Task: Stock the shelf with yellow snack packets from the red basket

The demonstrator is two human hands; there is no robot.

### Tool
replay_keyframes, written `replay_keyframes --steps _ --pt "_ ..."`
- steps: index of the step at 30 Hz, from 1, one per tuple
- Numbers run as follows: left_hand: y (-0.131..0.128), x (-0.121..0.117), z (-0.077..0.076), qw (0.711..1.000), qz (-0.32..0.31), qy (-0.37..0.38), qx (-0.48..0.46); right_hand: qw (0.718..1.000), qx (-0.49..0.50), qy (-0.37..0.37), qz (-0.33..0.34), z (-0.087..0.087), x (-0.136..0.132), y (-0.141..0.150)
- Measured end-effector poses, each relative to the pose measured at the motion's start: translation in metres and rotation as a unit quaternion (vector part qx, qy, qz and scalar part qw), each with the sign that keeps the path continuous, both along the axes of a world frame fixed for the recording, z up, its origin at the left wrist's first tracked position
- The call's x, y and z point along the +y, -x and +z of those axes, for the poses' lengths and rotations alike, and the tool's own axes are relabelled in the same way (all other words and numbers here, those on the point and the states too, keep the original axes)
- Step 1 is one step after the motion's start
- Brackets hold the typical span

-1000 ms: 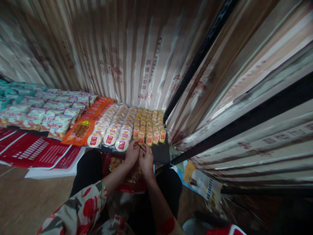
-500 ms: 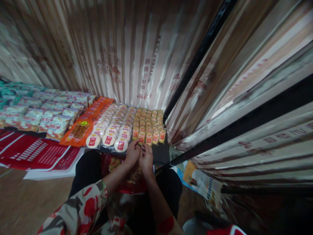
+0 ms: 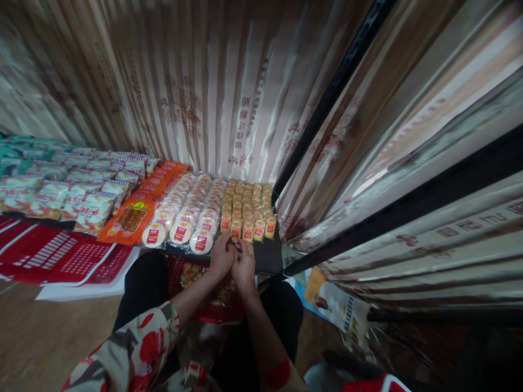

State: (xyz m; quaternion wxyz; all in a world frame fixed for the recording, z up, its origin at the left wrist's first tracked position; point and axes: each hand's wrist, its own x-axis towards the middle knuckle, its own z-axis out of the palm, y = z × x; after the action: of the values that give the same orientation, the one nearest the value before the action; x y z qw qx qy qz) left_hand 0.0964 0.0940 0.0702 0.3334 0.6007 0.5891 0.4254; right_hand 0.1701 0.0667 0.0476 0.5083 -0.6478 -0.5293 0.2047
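Currently | my left hand [image 3: 223, 257] and right hand [image 3: 244, 265] meet at small yellow wrapped snacks [image 3: 247, 230]; grips obscured, can't tell if clamped | snacks in rows near the flat black shelf's [image 3: 267, 257] right edge

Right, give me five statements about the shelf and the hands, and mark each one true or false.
1. The orange packet lies between the white packets and the round packs. True.
2. The yellow packs are at the left end of the shelf in the picture. False: they are at its right end.
3. The left hand and right hand are close together near the front of the yellow packs. True.
4. The red basket between the knees has nothing in it. False: wrapped items lie in it.
5. The shelf's front right corner is bare and black. True.
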Motion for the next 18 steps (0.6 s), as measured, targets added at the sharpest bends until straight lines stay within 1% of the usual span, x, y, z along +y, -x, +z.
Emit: replay_keyframes --steps 6,11,14,18 --pt "0.001 -0.007 -0.001 0.995 -0.013 -0.08 0.055 1.0 0.008 -0.017 0.01 -0.005 0.0 -0.003" --pt "0.001 -0.008 -0.004 0.993 -0.022 -0.093 0.073 1.0 -0.015 -0.027 0.005 0.0 -0.002 -0.002" --pt "0.002 -0.007 -0.003 0.991 -0.03 -0.096 0.084 0.997 -0.06 -0.038 -0.022 0.006 -0.005 -0.002" --pt "0.004 -0.007 -0.002 0.989 -0.042 -0.097 0.1 0.987 -0.136 -0.05 -0.069 0.013 -0.006 -0.008"
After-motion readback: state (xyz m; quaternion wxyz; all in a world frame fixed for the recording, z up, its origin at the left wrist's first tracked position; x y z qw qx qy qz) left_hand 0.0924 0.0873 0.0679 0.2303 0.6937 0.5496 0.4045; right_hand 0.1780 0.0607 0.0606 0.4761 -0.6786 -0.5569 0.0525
